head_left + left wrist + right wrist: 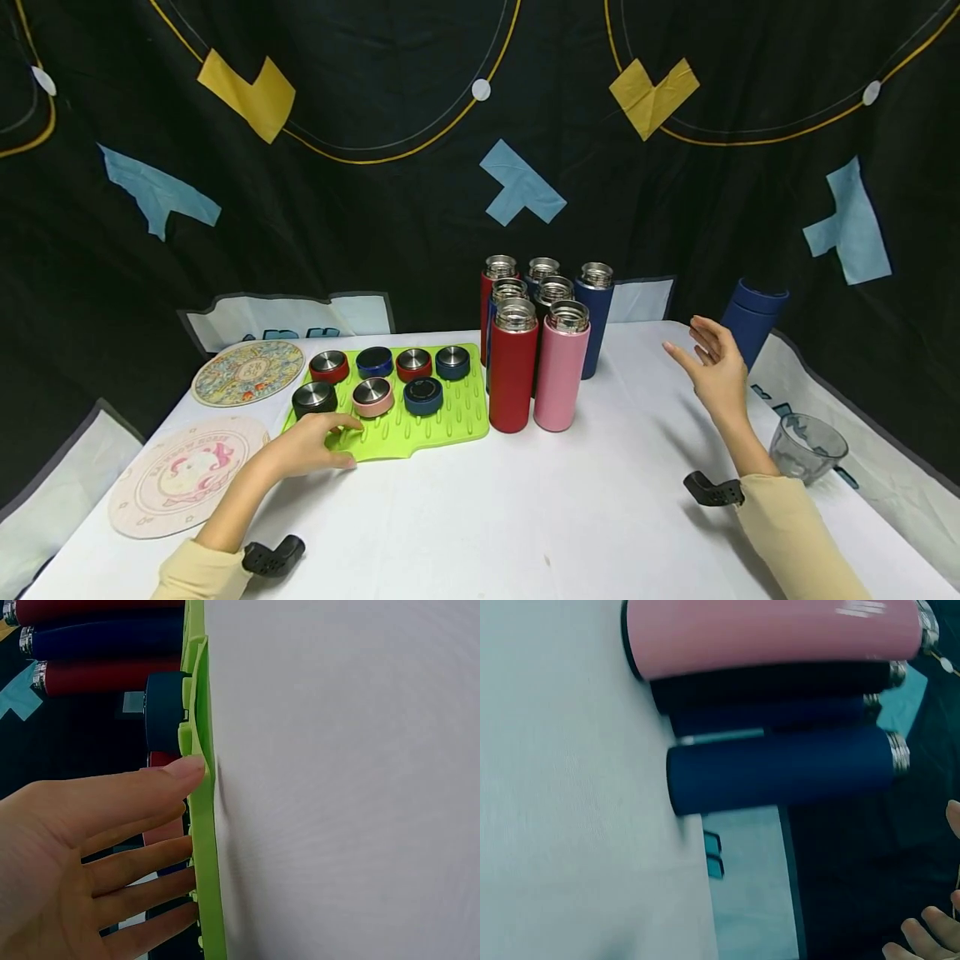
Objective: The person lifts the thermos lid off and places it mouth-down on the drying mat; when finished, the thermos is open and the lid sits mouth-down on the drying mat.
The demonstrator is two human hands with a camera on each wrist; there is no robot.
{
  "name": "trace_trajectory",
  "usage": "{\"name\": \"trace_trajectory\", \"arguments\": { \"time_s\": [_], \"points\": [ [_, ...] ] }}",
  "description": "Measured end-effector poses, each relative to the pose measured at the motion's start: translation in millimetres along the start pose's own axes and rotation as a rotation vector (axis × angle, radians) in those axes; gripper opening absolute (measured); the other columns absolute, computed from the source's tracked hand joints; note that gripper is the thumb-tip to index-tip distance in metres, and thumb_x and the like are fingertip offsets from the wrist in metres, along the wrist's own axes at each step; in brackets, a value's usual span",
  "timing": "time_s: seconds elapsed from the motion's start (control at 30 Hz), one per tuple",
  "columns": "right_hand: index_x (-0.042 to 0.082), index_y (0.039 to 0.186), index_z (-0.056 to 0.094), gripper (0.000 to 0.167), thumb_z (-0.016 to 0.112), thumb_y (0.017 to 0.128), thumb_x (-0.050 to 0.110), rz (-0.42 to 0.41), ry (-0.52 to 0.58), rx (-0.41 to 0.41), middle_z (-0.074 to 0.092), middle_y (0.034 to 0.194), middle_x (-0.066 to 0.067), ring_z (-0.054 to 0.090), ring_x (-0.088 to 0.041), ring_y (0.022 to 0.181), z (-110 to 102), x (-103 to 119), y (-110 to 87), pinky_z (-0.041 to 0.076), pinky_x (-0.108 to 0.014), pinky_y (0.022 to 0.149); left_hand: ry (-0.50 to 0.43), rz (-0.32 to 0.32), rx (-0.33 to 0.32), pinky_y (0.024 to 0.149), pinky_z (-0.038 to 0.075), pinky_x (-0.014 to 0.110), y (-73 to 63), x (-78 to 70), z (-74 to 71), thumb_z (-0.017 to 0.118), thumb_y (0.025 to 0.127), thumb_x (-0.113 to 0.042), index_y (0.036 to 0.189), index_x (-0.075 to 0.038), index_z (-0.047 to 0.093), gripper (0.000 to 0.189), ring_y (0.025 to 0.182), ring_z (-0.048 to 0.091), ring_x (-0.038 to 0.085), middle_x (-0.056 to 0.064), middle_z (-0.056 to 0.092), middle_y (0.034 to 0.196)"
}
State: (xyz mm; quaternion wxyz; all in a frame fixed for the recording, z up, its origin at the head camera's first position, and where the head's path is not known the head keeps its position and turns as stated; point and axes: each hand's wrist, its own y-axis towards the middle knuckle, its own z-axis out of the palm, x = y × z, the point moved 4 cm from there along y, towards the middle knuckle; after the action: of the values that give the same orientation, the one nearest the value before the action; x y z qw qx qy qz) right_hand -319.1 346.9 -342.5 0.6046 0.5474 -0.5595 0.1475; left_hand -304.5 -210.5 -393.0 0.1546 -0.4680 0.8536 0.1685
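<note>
My left hand (311, 446) is at the front left of a bright green drying mat (450, 421), fingers loosely bent beside its edge; in the left wrist view the thumb overlaps that edge, and contact is hard to tell. Several bottle lids stand on the mat, among them a black lid (314, 399) just behind this hand, a pink lid (372, 397) and a dark blue lid (423, 396). Raised over the table's right side, my right hand (718, 371) holds nothing, its fingers spread. A dark blue cylinder (753, 321) stands behind it, partly hidden; contact is not visible.
Several lidless steel-necked bottles cluster right of the mat, a red bottle (513, 375) and a pink bottle (561, 371) foremost. A clear glass (808, 450) stands at the right edge. Two round coasters, one patterned (247, 372) and one pink (187, 475), lie left.
</note>
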Motion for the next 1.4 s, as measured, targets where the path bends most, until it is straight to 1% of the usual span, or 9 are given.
{"name": "trace_trajectory", "arguments": {
  "time_s": [0.13, 0.27, 0.33, 0.43, 0.57, 0.8, 1.0, 1.17, 1.4],
  "points": [
    [0.006, 0.141, 0.042, 0.065, 0.075, 0.085, 0.011, -0.028, -0.011, -0.088, 0.047, 0.143, -0.011, 0.046, -0.023, 0.131, -15.8, -2.9, 4.5, 0.038, -0.035, 0.107, 0.009, -0.005, 0.005, 0.071, 0.048, 0.035, -0.4, 0.5, 0.7, 0.083, 0.072, -0.019, 0.113, 0.0, 0.067, 0.048, 0.081, 0.053, 0.019, 0.003, 0.063, 0.096],
    [0.009, 0.139, 0.046, 0.064, 0.077, 0.083, 0.014, -0.099, -0.015, -0.213, 0.049, 0.14, -0.007, 0.047, -0.016, 0.129, -31.8, -1.2, 6.8, 0.039, -0.031, 0.106, 0.018, -0.004, 0.002, 0.07, 0.047, 0.035, -0.3, 1.6, 0.4, 0.083, 0.071, -0.019, 0.113, -0.001, 0.067, 0.048, 0.081, 0.053, 0.019, 0.002, 0.063, 0.095],
    [0.011, 0.138, 0.047, 0.064, 0.078, 0.082, 0.014, -0.115, -0.004, -0.276, 0.049, 0.14, -0.006, 0.047, -0.015, 0.129, -38.9, -1.3, 8.6, 0.039, -0.032, 0.106, 0.022, -0.003, 0.0, 0.071, 0.047, 0.035, 0.0, 1.7, 0.0, 0.084, 0.071, -0.019, 0.113, -0.001, 0.067, 0.048, 0.081, 0.053, 0.018, 0.002, 0.063, 0.095],
    [0.013, 0.138, 0.046, 0.065, 0.078, 0.082, 0.018, -0.1, -0.007, -0.352, 0.048, 0.141, -0.002, 0.044, -0.013, 0.13, -47.5, -4.8, 11.8, 0.037, -0.032, 0.108, 0.023, -0.005, 0.001, 0.071, 0.047, 0.035, 0.2, 1.6, -0.5, 0.084, 0.071, -0.019, 0.113, -0.001, 0.067, 0.049, 0.081, 0.052, 0.019, 0.003, 0.063, 0.095],
    [0.017, 0.141, 0.042, 0.069, 0.077, 0.083, 0.023, -0.04, -0.002, -0.406, 0.044, 0.145, 0.0, 0.04, -0.011, 0.133, -54.6, -13.1, 17.0, 0.032, -0.031, 0.111, 0.02, -0.01, 0.008, 0.072, 0.048, 0.036, -0.2, 1.9, 0.0, 0.084, 0.072, -0.02, 0.114, -0.001, 0.066, 0.05, 0.082, 0.053, 0.019, 0.003, 0.063, 0.095],
    [0.016, 0.147, 0.032, 0.08, 0.077, 0.082, 0.03, 0.071, -0.03, -0.425, 0.036, 0.152, -0.004, 0.035, -0.017, 0.137, -53.4, -33.4, 29.0, 0.028, -0.032, 0.113, 0.012, -0.019, 0.012, 0.074, 0.048, 0.037, -2.6, 2.9, 0.6, 0.084, 0.072, -0.022, 0.114, -0.001, 0.066, 0.051, 0.083, 0.054, 0.02, 0.003, 0.063, 0.096],
    [0.016, 0.151, 0.022, 0.086, 0.073, 0.084, 0.035, 0.176, -0.111, -0.346, 0.03, 0.155, -0.006, 0.03, -0.02, 0.14, -45.9, -57.8, 35.7, 0.023, -0.035, 0.115, 0.003, -0.006, 0.0, 0.073, 0.049, 0.037, -3.4, 3.3, 0.4, 0.083, 0.073, -0.02, 0.114, -0.001, 0.066, 0.049, 0.084, 0.055, 0.02, 0.004, 0.064, 0.098],
    [0.012, 0.149, 0.026, 0.08, 0.07, 0.087, 0.036, 0.199, -0.144, -0.301, 0.038, 0.15, -0.013, 0.037, -0.028, 0.136, -43.3, -71.7, 38.5, 0.027, -0.042, 0.113, 0.002, 0.004, -0.015, 0.073, 0.05, 0.038, -2.2, 3.7, 1.4, 0.082, 0.076, -0.018, 0.113, 0.0, 0.066, 0.044, 0.083, 0.056, 0.021, 0.005, 0.065, 0.098],
    [0.012, 0.148, 0.031, 0.08, 0.074, 0.084, 0.033, 0.188, -0.084, -0.341, 0.041, 0.148, -0.012, 0.037, -0.025, 0.137, -46.1, -74.2, 33.7, 0.027, -0.038, 0.114, 0.006, 0.012, -0.03, 0.071, 0.05, 0.037, 0.4, 3.4, 2.0, 0.081, 0.076, -0.017, 0.112, 0.001, 0.066, 0.043, 0.081, 0.055, 0.019, 0.004, 0.064, 0.095]
  ]
}}
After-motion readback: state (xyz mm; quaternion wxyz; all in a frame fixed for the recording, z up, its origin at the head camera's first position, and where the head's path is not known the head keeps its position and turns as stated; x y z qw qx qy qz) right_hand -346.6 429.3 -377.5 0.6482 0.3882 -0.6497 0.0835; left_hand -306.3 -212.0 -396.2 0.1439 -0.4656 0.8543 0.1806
